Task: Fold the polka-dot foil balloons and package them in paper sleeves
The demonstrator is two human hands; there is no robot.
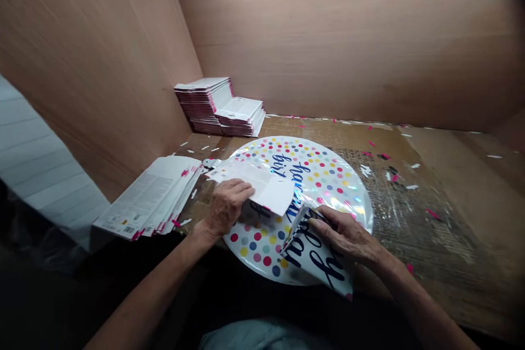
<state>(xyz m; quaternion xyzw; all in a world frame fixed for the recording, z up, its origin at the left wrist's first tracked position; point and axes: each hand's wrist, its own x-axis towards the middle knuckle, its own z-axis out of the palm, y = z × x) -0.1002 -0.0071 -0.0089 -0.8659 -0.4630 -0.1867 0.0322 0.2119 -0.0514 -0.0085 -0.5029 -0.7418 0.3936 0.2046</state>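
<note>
A round white foil balloon (328, 175) with coloured dots and dark script lies flat at the table's front edge. Over its left part, my left hand (229, 205) holds a white card sleeve (273, 188) between thumb and fingers. Over the balloon's lower right, my right hand (344, 232) grips a folded foil piece (324, 268) with large dark lettering. The folded piece slants down past the balloon's front edge. Part of the balloon's print is hidden under the card and the foil.
Fanned white printed cards (151, 194) lie at the left edge. Two neat stacks of cards (209, 104) stand in the back left corner by the wooden walls (328, 38). Pink and white paper scraps are scattered over the taped cardboard surface (410, 202).
</note>
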